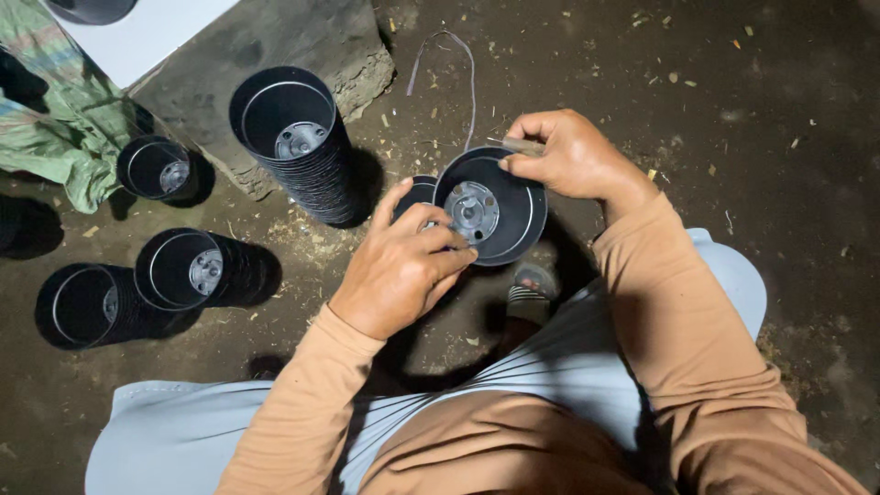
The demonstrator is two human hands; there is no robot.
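At the far left, a crumpled green cloth (57, 128) lies against the frame edge, with a white board (151, 32) above it. Below them two black pot stacks lie tipped on the dirt floor (752, 119), mouths up toward the camera: a leftmost stack (81, 305) and a neighbouring stack (197, 270) touching it, with a single small pot (158, 169) just above. A tall stack of pots (302, 142) leans against a concrete block (266, 46), leaving a narrow strip of bare ground between it and the hands. The left hand (403, 266) is curled, its fingertips pinching the near rim of a black pot (492, 206) held in mid-air at the centre; another dark pot (417, 194) peeks out just behind the thumb. The right hand (568, 156) is closed on the pot's far rim, and also grips a thin pale stick (521, 145) across its edge. A looped thin cord (458, 73) lies on the ground beyond. Below the pot a sandalled foot (530, 286) shows. To the right the floor opens wide, only scattered chaff on it.
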